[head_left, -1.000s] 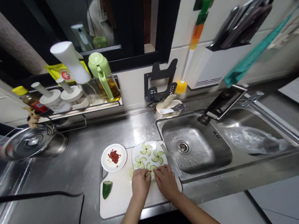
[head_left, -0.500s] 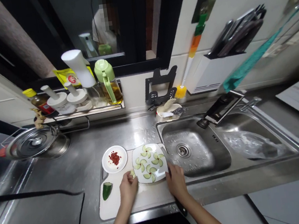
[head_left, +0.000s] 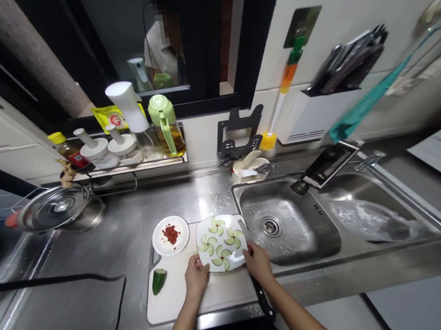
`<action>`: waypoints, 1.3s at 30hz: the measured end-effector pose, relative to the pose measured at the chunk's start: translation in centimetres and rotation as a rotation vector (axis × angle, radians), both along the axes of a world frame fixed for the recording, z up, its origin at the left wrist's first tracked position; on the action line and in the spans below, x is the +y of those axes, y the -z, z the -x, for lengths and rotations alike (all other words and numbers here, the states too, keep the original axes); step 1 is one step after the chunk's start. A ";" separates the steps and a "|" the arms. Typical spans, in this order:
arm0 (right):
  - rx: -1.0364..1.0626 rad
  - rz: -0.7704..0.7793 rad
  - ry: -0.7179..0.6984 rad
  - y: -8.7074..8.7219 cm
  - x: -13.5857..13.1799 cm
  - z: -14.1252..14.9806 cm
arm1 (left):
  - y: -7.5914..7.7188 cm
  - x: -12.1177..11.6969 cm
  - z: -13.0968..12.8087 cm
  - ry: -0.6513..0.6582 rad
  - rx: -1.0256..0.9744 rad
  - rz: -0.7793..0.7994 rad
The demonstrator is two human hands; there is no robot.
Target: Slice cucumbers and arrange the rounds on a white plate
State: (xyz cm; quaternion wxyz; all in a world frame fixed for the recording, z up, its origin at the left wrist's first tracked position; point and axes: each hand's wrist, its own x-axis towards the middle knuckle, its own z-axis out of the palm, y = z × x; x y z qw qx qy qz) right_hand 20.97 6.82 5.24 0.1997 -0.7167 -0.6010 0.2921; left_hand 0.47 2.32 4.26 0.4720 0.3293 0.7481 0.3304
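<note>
Two hands have got the square white plate point(head_left: 222, 244) by its near corners, left hand point(head_left: 197, 279) pinching one side and right hand point(head_left: 259, 264) the other, with pinwheels of pale green slices point(head_left: 219, 261) laid out on it. Just ahead of the left hand there's a round plate point(head_left: 157, 238) of little red bits point(head_left: 170, 234), and off to its left a cucumber chunk point(head_left: 159, 281) on the cutting board point(head_left: 173, 301). A black knife handle point(head_left: 264, 300) pokes out just under the right hand.
</note>
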 end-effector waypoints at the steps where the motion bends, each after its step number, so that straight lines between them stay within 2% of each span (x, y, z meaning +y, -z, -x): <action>1: 0.008 0.006 0.006 0.0 0.1 0.0 | 0.0 0.0 0.0 0.001 -0.001 -0.007; 7: 0.099 0.041 0.046 -0.3 0.4 -0.1 | -0.2 -0.2 0.0 -0.016 0.020 -0.050; 12: 0.229 0.060 0.081 -1.0 0.5 0.2 | -1.1 -0.2 0.7 -0.026 0.011 -0.089; 15: 0.321 0.071 0.090 -1.7 0.4 0.5 | -1.9 -0.4 1.3 -0.024 -0.065 -0.133; 19: 0.435 0.092 0.083 -2.9 0.0 0.9 | -3.1 -1.2 2.0 -0.052 -0.193 -0.173; 24: 0.807 0.222 0.103 -5.2 -1.3 1.3 | -5.3 -2.6 2.5 -0.165 -0.430 -0.150; 28: 0.873 0.285 0.163 -6.6 -2.1 1.4 | -7.2 -3.4 2.6 -0.218 -0.498 -0.123; 32: 0.977 0.307 0.180 -6.5 -2.3 1.5 | -8.2 -3.7 2.7 -0.250 -0.513 -0.116; 36: 1.095 0.298 0.191 -6.0 -2.3 2.1 | -8.3 -3.8 2.7 -0.256 -0.514 -0.131; 39: 1.193 0.350 0.220 -6.3 -2.6 2.8 | -8.4 -3.8 2.7 -0.250 -0.505 -0.127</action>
